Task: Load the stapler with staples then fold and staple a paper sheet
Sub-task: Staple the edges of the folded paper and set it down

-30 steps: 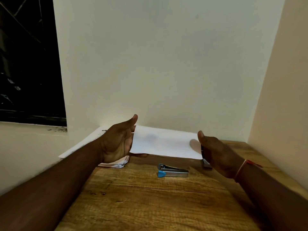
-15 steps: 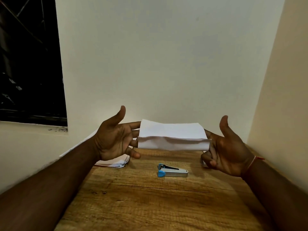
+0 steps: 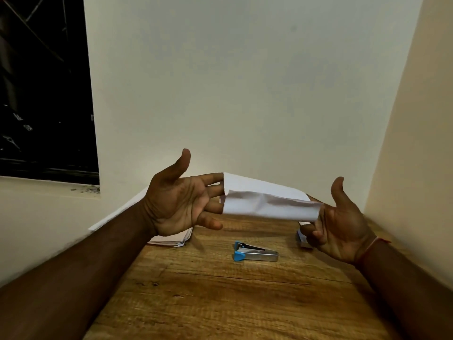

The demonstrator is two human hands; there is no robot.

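A white paper sheet [image 3: 267, 201] hangs in the air above the wooden table [image 3: 220, 298], bent over into a loose fold with its near flap hanging down. My left hand [image 3: 179, 200] holds its left end between the fingers, palm up and thumb raised. My right hand [image 3: 340, 224] holds the right end the same way, slightly lower. A blue and silver stapler [image 3: 255, 252] lies flat on the table below the sheet, touched by neither hand. A small box [image 3: 302, 239], perhaps of staples, peeks out behind my right fingers.
A stack of papers [image 3: 171, 239] lies at the table's left far corner, partly behind my left hand. Walls close in behind and on the right. A dark window [image 3: 44, 94] is at the left.
The sheet lay flat on the table a second ago. Both hands lifted it by its ends and bent it over; since half a second ago its right end has dropped a little.
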